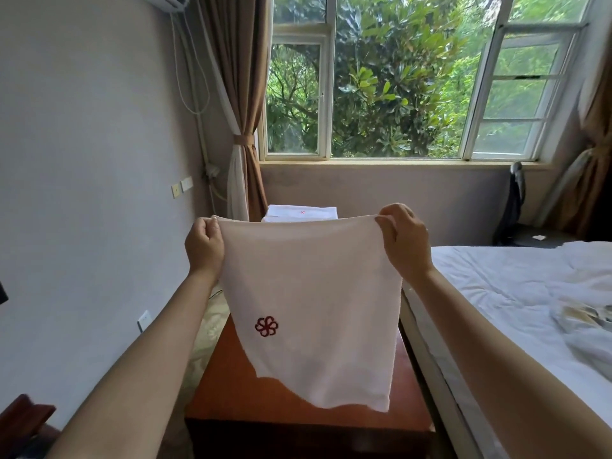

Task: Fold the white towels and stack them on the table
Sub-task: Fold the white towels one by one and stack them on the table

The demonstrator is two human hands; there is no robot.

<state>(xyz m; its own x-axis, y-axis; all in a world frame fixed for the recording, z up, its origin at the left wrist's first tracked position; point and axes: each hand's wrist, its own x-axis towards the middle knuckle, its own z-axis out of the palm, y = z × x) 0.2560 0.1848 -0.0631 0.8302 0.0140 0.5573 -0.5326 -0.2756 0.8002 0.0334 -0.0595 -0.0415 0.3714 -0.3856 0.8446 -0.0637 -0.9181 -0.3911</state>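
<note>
the left hand [204, 241] and right hand [402, 238] each pinched a top corner of a white towel [311, 313], which hung limp, apparently soft and light, above the table [231, 402].

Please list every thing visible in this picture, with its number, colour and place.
bed: one, white, right side
table: one, reddish-brown, beside the bed
held towel: one, white with dark red flower mark, hanging above the table
folded towels: one stack, white, far end of table
window: one, white frame, far wall
curtains: two, brown, either side of window
chair: one, black, far right corner
left hand: one, bare, pinching towel's top left corner
right hand: one, bare, pinching towel's top right corner
</note>
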